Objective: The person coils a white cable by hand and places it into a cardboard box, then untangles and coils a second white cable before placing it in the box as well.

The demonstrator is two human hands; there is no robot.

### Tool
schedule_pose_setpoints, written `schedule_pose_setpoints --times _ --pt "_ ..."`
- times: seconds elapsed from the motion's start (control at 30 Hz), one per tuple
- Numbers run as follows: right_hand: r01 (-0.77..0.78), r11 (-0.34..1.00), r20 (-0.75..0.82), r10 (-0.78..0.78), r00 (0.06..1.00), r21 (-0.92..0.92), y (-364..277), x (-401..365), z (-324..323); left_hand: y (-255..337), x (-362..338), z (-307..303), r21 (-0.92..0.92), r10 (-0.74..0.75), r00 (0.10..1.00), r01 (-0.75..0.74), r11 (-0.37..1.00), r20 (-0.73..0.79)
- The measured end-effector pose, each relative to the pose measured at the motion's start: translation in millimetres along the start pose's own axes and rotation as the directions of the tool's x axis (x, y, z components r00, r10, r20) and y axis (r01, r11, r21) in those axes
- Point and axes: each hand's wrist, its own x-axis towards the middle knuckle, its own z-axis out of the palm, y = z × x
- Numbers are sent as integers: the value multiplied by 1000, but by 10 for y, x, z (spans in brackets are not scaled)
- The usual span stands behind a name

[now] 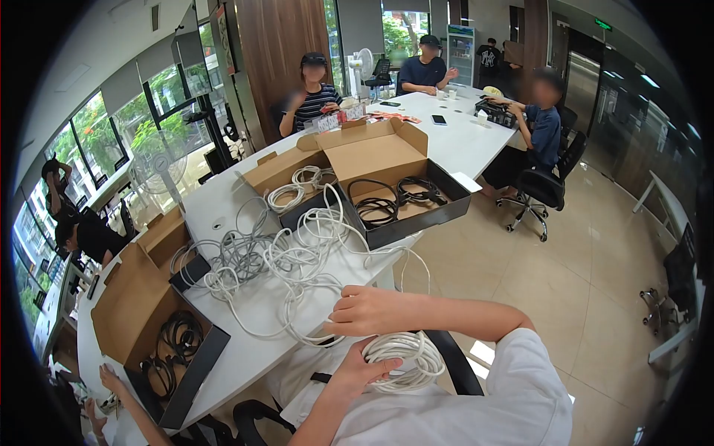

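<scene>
The long white table point(461, 141) is the largest thing here, smooth and matte, curving away from the person to where other people sit at its far end.

On it stands a big open box of brown cardboard point(375, 156) with its flaps up. The box sits in a black tray-like base and holds round coils of glossy black cable. Just behind it, a second brown cardboard box point(279, 172) holds neat white coils. A third brown cardboard box point(130, 308), at the table's near left end, has black cable loops in its bottom, and another person's hand point(111, 379) rests just beside it.

Between the boxes sprawls a loose tangle of thin white and grey cables point(275, 256), lying in soft round loops that cross one another.

The tight ring-shaped coil of white round cable point(413, 360) is off the table, held near the person's chest below the table's edge. The left hand point(355, 372) is wrapped around the coil's left side, with its fingers curled shut on the bundled turns. The right hand point(372, 308) sits just above the coil, with its fingers bent closed on the loose strand point(297, 338). That strand runs from the coil up onto the table and into the tangle.
</scene>
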Motion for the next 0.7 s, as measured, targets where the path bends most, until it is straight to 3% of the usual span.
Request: schedule_pose_setpoints --times 0.07,0.17,0.27,0.37,0.47,0.57,0.7 --pt "25 996 9 -26 1000 84 64 24 11 -12 -13 -22 6 8 1000 -8 1000 -20" --pt "-134 958 272 62 960 253 236 17 -6 32 -5 -3 44 39 994 -35 998 -97" --pt "-354 701 319 188 929 619 398 -63 -20 -24 34 8 157 148 967 -117 981 -206" --pt "-397 422 339 208 918 815 328 -91 -209 4 62 -47 168 191 954 -154 974 -232" --pt "-452 371 368 277 888 811 155 -70 -232 -28 78 -105 171 238 931 -196 966 -277" --pt "-409 312 322 294 900 858 73 -22 -265 -46 99 -131 255 328 887 -252 933 -325" --pt "-325 198 252 322 912 925 52 -46 -160 70 36 -76 162 466 861 -439 884 -206"
